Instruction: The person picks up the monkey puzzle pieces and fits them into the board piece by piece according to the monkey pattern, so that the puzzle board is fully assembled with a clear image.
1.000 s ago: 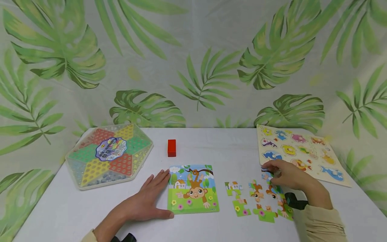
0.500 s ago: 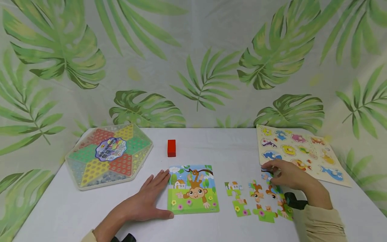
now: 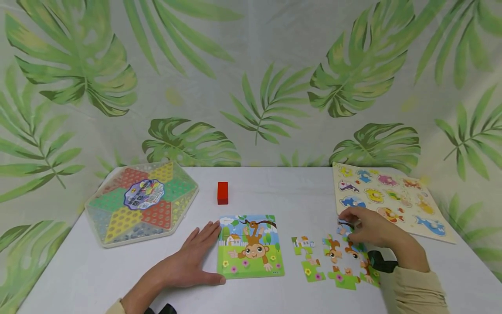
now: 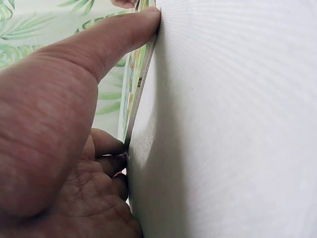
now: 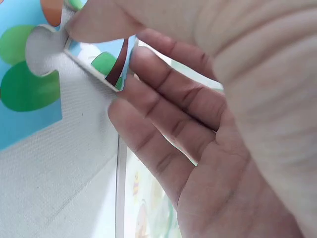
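My right hand (image 3: 368, 226) pinches a jigsaw piece (image 5: 101, 62) between thumb and fingers. This piece shows blue sky, a green leaf and a brown branch, and it is tilted relative to the piece beside it in the right wrist view. Several loose monkey jigsaw pieces (image 3: 308, 269) lie just left of and below this hand, some partly joined. My left hand (image 3: 188, 261) rests on the white table with fingers spread. Its fingertips and thumb (image 4: 133, 29) are at the left edge of the square monkey picture board (image 3: 255, 250).
A red block (image 3: 222, 193) stands behind the picture board. To the left lies a hexagonal Chinese checkers box (image 3: 145, 200). A knob puzzle board (image 3: 376, 195) with sea animals lies behind my right hand. A leaf-patterned cloth (image 3: 259, 109) hangs at the table's back edge.
The jigsaw piece in my right hand has shifted slightly left and turned a little, with the thumb moving along. My left hand stays in place.
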Available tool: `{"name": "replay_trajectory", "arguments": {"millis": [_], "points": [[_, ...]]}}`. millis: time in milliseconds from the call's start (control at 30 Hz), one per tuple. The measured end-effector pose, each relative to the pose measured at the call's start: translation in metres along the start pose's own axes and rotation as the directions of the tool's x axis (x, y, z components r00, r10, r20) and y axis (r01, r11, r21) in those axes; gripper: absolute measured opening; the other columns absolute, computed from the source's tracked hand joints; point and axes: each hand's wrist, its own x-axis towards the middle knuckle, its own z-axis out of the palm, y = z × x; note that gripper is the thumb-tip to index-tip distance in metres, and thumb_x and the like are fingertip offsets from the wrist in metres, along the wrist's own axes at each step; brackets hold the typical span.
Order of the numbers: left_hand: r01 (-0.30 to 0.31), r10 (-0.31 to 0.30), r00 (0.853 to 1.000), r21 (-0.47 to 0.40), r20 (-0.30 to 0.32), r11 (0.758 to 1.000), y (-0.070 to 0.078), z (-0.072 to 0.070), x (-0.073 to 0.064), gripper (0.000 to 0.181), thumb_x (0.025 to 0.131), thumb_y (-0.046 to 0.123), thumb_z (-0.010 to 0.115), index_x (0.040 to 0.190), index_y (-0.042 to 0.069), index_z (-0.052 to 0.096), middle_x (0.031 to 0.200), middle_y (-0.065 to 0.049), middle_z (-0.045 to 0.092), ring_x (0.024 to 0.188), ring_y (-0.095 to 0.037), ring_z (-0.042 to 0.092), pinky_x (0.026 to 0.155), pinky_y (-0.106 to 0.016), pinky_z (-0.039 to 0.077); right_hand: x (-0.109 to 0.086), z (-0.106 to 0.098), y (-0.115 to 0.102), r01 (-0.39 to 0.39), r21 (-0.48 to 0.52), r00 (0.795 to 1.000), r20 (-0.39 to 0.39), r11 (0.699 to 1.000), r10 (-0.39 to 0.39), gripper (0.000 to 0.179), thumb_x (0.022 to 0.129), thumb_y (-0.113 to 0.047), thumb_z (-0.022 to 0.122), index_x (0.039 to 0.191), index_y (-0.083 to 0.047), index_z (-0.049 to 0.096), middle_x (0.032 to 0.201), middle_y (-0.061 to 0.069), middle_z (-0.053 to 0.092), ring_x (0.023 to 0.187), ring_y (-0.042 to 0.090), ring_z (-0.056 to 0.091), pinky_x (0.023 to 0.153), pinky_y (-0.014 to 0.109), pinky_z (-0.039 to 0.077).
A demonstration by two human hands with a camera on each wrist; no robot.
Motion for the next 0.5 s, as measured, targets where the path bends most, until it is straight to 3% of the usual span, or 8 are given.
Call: {"name": "replay_trajectory", "arguments": {"millis": [233, 500], "points": [[0.003, -0.003, 1.000, 0.001, 0.001, 1.000, 0.0004, -0.0002, 0.0001, 0.120, 0.078, 0.061, 0.081, 0.163, -0.001, 0.023, 0.173, -0.011, 0.016, 0.161, -0.032, 0.007, 0.128, -0.059, 0.004, 0.0010, 0.0002, 0.0010, 0.027, -0.035, 1.000, 0.006, 0.999, -0.026, 0.050, 0.085, -0.009, 0.079, 0.130, 0.002, 0.060, 0.115, 0.015, 0.064, 0.084, 0.015, 0.065, 0.069, 0.029, 0.055], [0.005, -0.005, 1.000, -0.003, -0.002, 1.000, 0.0005, -0.0004, -0.0003, 0.119, 0.078, 0.060, 0.082, 0.163, 0.000, 0.023, 0.173, -0.011, 0.017, 0.161, -0.032, 0.007, 0.128, -0.059, 0.004, 0.0003, 0.0005, -0.0037, 0.022, -0.105, 0.999, -0.020, 0.994, -0.025, 0.052, 0.083, -0.012, 0.080, 0.133, -0.006, 0.065, 0.118, 0.012, 0.065, 0.097, 0.021, 0.063, 0.070, 0.032, 0.054]]}}
